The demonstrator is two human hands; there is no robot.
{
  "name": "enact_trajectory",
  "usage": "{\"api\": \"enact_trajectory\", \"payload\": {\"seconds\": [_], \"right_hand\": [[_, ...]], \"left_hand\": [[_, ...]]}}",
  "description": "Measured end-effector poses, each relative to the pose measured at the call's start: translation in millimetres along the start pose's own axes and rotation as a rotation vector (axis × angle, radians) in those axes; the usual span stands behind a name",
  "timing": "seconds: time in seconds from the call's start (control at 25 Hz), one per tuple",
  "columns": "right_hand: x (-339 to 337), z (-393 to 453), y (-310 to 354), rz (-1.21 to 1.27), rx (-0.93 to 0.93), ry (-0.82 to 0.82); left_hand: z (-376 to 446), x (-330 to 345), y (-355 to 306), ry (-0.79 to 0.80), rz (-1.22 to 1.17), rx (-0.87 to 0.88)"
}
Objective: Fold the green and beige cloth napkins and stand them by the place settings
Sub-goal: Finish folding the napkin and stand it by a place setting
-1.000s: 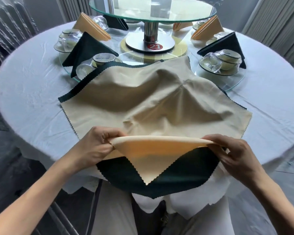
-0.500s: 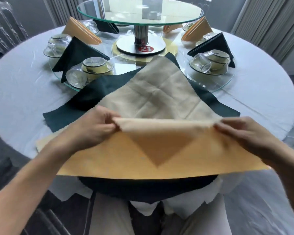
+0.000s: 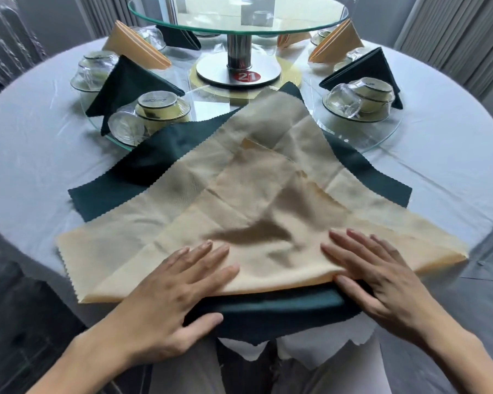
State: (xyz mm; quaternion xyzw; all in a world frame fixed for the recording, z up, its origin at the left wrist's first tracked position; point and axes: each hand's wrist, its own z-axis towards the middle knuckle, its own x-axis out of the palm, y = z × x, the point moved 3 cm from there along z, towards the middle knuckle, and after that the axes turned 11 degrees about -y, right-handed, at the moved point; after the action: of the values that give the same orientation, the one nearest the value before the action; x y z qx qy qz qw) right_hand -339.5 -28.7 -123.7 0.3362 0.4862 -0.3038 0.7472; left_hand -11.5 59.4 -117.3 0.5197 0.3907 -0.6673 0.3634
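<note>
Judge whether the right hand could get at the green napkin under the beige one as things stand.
Probably yes: the green napkin's folded near edge sticks out below the beige napkin, beside the right hand's thumb, with nothing covering it.

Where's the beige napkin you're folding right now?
The beige napkin lies low in the head view's centre, at the near table edge, atop a green napkin, under both flat hands.

The beige napkin (image 3: 256, 194) hides most of the green napkin (image 3: 143, 169).
</note>
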Motion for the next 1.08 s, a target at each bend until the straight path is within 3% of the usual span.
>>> {"api": "enact_trajectory", "payload": {"seconds": [0.16, 0.24, 0.32, 0.44, 0.6, 0.76, 0.92, 1.0, 1.08], "right_hand": [[-20.5, 5.2, -33.8, 0.118, 0.156, -0.046], [-36.9, 21.7, -56.5, 0.271, 0.386, -0.144], [-43.5, 45.0, -87.6, 0.14, 0.6, -0.217], [-42.7, 81.1, -119.0, -0.01, 0.705, -0.133], [-35.8, 105.8, -135.9, 0.143, 0.84, -0.061], [-42.0, 98.1, -138.1, 0.339, 0.923, -0.116], [-53.1, 88.0, -139.0, 0.329, 0.994, -0.132], [-56.5, 85.9, -130.0, 0.068, 0.946, -0.148], [-59.7, 80.9, -103.1, -0.233, 0.746, -0.325]], "left_hand": [[-1.4, 5.5, 3.8, -0.067, 0.011, -0.038], [6.1, 8.8, -4.4, -0.062, 0.103, -0.054], [15.8, 11.1, -12.0, -0.065, 0.177, -0.087], [26.1, 15.9, -16.7, -0.053, 0.203, -0.132], [26.9, 21.2, -16.0, -0.061, 0.183, -0.158], [27.4, 17.7, -17.2, -0.091, 0.176, -0.161], [31.0, 11.7, -18.6, -0.08, 0.128, -0.152], [33.1, 8.6, -16.4, -0.086, 0.121, -0.162], [34.6, 6.5, -12.6, -0.093, 0.139, -0.178]]}}
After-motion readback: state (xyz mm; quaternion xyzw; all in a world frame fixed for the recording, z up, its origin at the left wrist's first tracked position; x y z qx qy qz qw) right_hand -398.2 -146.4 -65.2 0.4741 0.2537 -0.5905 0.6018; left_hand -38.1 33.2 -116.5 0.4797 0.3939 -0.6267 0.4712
